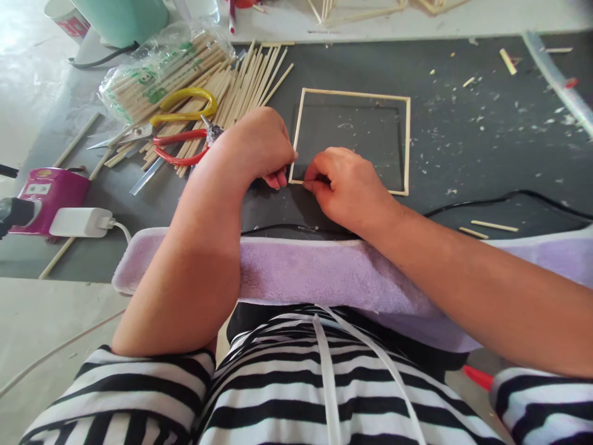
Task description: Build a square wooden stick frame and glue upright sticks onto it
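A rectangular frame of thin wooden sticks [356, 93] lies on the dark grey tabletop. At its left side, my left hand [269, 145] is closed, its fingertips against the left stick near the lower corner. My right hand [347, 182] pinches the lower stick just right of that same corner, thumb and forefinger together. Parts of the lower stick are hidden behind my right hand. Left of my left hand are scissors with one yellow and one red handle [183, 136], resting on a heap of loose wooden sticks [252, 77].
A clear plastic bag of sticks [162, 74] lies at the back left, near a teal container [123, 21]. A pink power adapter [50, 201] and white charger [81, 222] sit at left. A black cable [491, 201] and lilac cloth [301, 269] run along the front.
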### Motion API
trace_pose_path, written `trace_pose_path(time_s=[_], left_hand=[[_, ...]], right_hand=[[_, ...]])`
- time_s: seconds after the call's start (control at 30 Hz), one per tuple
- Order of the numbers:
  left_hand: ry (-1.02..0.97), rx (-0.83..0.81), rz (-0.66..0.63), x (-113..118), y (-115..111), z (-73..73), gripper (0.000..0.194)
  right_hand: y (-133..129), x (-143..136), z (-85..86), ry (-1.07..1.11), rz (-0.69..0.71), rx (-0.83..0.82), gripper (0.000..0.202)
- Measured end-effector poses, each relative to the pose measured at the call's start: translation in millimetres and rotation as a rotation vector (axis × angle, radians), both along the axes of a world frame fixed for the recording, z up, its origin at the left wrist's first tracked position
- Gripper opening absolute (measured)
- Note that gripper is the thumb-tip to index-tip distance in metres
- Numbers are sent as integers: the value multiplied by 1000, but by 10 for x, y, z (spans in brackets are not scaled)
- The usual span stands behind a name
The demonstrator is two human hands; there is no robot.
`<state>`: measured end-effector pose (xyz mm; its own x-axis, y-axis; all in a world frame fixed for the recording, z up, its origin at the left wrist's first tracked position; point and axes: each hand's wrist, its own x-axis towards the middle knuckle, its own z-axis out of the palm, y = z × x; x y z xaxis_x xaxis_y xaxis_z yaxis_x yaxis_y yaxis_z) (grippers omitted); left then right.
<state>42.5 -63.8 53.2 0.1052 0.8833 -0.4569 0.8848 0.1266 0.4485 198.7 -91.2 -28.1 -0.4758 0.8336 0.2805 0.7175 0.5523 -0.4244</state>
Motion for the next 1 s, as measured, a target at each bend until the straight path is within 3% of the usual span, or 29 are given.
trace_pose_path(time_s=[0.43, 0.6, 1.0], left_hand=[[24, -12, 51, 21, -18, 34, 16], [-58, -7, 18, -2, -52, 50, 16], [-48, 2, 11, -23, -41, 12, 19]], right_hand=[[-16, -15, 20, -10, -15, -13, 12], [-11, -5, 14, -8, -7, -21, 13], [-2, 3, 7, -15, 8, -26, 13]])
